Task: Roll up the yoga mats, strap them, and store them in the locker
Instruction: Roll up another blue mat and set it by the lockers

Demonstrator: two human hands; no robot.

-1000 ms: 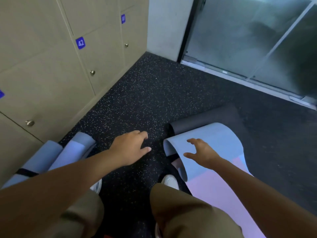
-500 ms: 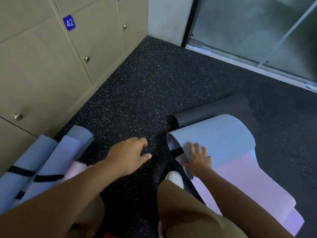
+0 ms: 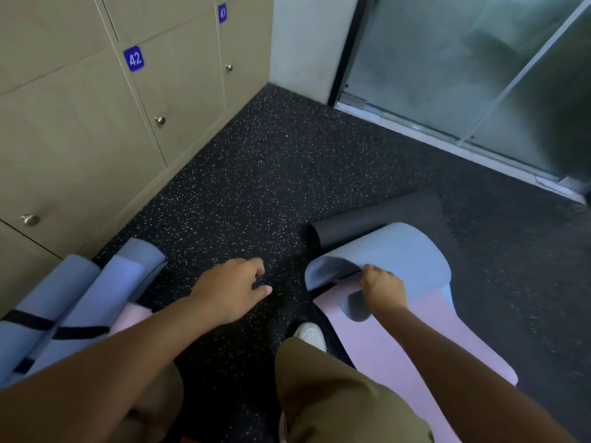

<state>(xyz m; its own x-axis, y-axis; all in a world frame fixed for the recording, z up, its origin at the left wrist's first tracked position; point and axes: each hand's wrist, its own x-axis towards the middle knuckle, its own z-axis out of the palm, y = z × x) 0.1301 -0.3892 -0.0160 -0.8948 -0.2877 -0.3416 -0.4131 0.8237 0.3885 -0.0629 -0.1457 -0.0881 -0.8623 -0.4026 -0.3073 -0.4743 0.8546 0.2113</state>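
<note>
We look down at our own two bare arms reaching out over a dark speckled floor (image 3: 256, 187). Our right hand (image 3: 383, 287) bends at the wrist with its fingers curled around the free end of a half-unrolled yoga mat (image 3: 399, 251), blue on one face and pink on the other, pinching that curled edge and folding it back over the pink surface. From this grip the blue curl arches away and to the right, while the pink length runs back toward us beside our right leg. Just beyond the grip, touching the blue curl's far side, lies a dark grey mat (image 3: 377, 219), partly rolled. Our left hand (image 3: 233, 289) hovers above bare floor to the left of the grip, palm down, fingers loosely bent and holding nothing. Farther left again, two rolled blue mats (image 3: 73, 298) bound with black straps (image 3: 76, 330) lie side by side along the foot of the tan lockers (image 3: 80, 123), whose doors, numbered 42 and 41, are closed. Open floor stretches ahead of both hands to the corner and to a glass sliding door (image 3: 447, 65) beyond the grip. A white shoe (image 3: 310, 335) shows just below the held edge.
</note>
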